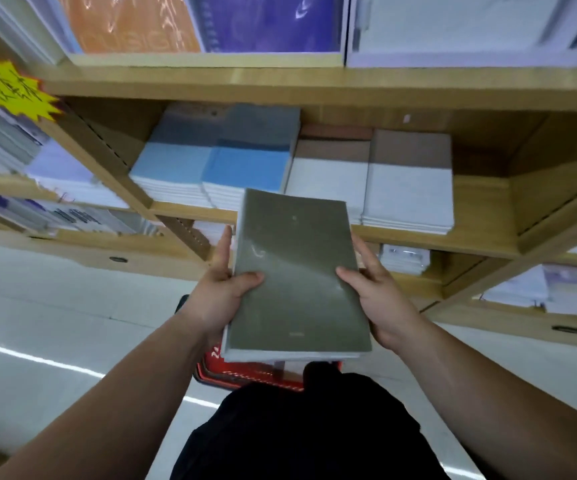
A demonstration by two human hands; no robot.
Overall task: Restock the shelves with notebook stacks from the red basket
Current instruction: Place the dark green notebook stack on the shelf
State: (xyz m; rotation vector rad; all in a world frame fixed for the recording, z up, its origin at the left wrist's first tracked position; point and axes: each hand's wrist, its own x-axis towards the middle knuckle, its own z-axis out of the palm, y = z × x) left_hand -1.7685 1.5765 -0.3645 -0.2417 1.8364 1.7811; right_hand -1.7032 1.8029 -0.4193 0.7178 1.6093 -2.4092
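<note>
Left hand (224,289) and right hand (380,299) clamp the olive-green wrapped notebook stack (297,271) by its long edges above the red plastic basket (245,372); best kept level toward the bare right end of the wooden shelf (481,195).

A stationery shop, plainly. Wooden shelves (314,84) running from nine to three o'clock, packed with flat piles of stock: blue notebooks (210,168) at twelve, white-and-brown notebooks (408,181) toward one, more piles at ten and four. A yellow star-shaped tag (6,88) with handwritten marks, stuck at the shelf edge at ten o'clock. A red shopping basket (245,374) low at six, on a pale smooth floor (55,306).
</note>
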